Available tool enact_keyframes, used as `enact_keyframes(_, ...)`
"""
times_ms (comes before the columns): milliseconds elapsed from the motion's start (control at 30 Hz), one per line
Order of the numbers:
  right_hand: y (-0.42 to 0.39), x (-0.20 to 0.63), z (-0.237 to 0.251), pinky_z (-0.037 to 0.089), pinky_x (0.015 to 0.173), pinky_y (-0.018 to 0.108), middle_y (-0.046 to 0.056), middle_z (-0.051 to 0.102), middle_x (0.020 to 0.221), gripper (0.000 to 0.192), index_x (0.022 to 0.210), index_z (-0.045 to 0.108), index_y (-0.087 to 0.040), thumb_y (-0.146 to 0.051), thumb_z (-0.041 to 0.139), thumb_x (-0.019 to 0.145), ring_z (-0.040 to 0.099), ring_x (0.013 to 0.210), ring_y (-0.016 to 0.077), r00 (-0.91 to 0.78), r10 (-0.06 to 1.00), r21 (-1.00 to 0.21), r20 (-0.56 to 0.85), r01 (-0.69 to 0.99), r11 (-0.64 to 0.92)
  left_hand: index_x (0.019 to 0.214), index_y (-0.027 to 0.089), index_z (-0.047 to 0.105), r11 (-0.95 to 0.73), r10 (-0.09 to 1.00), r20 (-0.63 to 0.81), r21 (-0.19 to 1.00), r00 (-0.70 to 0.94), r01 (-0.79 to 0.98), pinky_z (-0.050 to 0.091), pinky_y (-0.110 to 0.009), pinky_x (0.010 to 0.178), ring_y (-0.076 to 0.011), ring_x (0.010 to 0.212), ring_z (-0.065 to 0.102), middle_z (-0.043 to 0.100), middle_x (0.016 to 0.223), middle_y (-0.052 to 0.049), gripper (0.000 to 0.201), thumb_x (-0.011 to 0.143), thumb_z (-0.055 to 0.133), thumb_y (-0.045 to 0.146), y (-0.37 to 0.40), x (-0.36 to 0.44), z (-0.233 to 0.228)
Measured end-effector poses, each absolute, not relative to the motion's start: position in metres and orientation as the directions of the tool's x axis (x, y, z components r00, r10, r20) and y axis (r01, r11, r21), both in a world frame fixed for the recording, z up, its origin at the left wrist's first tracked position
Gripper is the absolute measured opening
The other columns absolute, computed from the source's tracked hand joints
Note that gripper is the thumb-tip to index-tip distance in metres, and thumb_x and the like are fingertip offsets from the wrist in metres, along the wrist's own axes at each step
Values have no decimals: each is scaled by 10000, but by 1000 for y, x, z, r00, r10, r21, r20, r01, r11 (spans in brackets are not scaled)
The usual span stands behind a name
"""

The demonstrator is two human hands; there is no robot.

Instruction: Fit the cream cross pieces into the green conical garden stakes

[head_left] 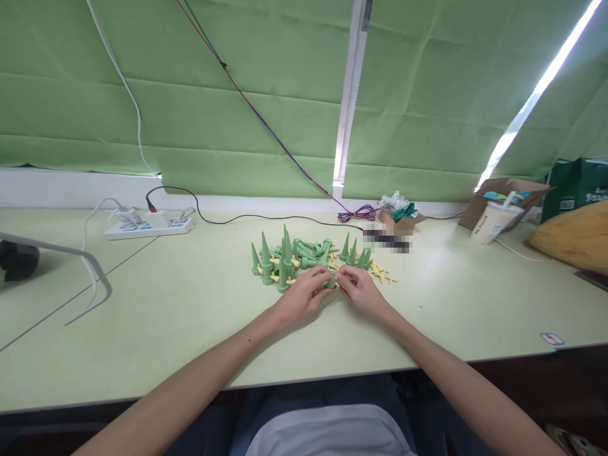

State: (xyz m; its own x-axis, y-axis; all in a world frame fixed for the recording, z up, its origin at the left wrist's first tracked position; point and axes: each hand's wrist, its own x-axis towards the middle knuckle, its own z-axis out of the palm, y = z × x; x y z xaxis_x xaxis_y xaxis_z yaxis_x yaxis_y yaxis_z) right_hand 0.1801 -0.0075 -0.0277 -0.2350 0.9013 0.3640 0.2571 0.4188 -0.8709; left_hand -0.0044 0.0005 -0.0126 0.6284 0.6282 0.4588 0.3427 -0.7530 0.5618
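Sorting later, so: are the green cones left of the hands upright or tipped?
Mostly upright: the green cones stand tips up on the table; some behind lie flat.

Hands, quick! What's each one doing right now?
Left hand: fingers closed on a small green cone piece.
Right hand: fingers pinched at the same piece; whether they also hold a yellow part cannot be told.

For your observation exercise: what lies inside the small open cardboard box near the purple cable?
The small cardboard box shows crinkled clear plastic wrap and something dark green on top; anything beneath is covered.
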Motion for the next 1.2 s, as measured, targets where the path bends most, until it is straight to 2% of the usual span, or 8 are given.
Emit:
enact_keyframes(200, -6, 179, -28, 230, 434, 242, -66, 375, 465, 373, 697, 522, -193, -508, 514, 896, 310, 419, 96, -211, 923, -906, 321, 217, 365, 1053, 224, 630, -783, 605, 465, 498, 647, 374, 455, -279, 749, -183, 894, 571, 562, 1101, -93, 228, 938, 434, 235, 2, -3, -15)
enact_keyframes(400, -6, 177, -28, 280, 439, 245, -60, 411, 494, 363, 722, 497, -202, -520, 520, 897, 354, 424, 97, -117, 920, -906, 375, 163, 390, 1091, 214, 554, -599, 789, 436, 703, 432, 384, 471, -246, 606, -119, 693, 569, 564, 1127, -78, 221, 885, 537, 291, 3, 0, -20)
enact_keyframes(500, -6, 178, -29, 299, 436, 244, -57, 418, 517, 346, 764, 503, -208, -522, 502, 908, 377, 429, 100, -67, 908, -894, 414, 154, 420, 1015, 193, 528, -421, 874, 302, 862, 380, 283, 456, -240, 502, -118, 569, 562, 616, 889, -42, 259, 878, 549, 410, 5, 1, -20)
enact_keyframes(600, -6, 179, -28, 317, 442, 244, -51, 427, 533, 338, 780, 515, -208, -517, 489, 917, 386, 440, 104, -41, 897, -878, 441, 186, 440, 848, 159, 540, -204, 867, 107, 967, 487, 151, 448, -252, 430, -120, 449, 544, 562, 657, -9, 414, 907, 435, 555, 7, 1, -16)
enact_keyframes(667, -7, 179, -27, 331, 455, 245, -42, 440, 552, 328, 790, 530, -208, -506, 487, 920, 401, 461, 109, -58, 892, -867, 448, 213, 450, 799, 141, 552, -74, 842, 31, 996, 538, 58, 447, -247, 402, -134, 503, 593, 586, 757, -47, 482, 888, 440, 601, 7, 3, -13)
enact_keyframes(733, -8, 178, -27, 338, 467, 246, -36, 448, 568, 314, 791, 541, -208, -490, 490, 921, 410, 479, 113, -86, 885, -856, 457, 227, 464, 792, 134, 553, -5, 819, -12, 1000, 574, 27, 449, -235, 410, -129, 505, 590, 586, 704, -44, 482, 869, 483, 604, 6, 4, -11)
enact_keyframes(933, -10, 176, -29, 320, 473, 244, -34, 442, 585, 278, 795, 543, -208, -452, 502, 923, 397, 495, 112, -117, 874, -848, 472, 210, 486, 740, 153, 498, -41, 826, 14, 998, 563, 36, 456, -243, 447, -119, 438, 550, 579, 548, -17, 425, 828, 590, 559, 4, 4, -14)
enact_keyframes(1200, -10, 178, -30, 285, 450, 240, -56, 412, 534, 320, 750, 502, -200, -459, 491, 937, 353, 445, 91, -131, 891, -875, 435, 173, 453, 733, 197, 433, -309, 849, 189, 935, 494, 174, 398, -239, 431, -131, 421, 523, 489, 484, 49, 330, 861, 561, 472, -3, 3, -12)
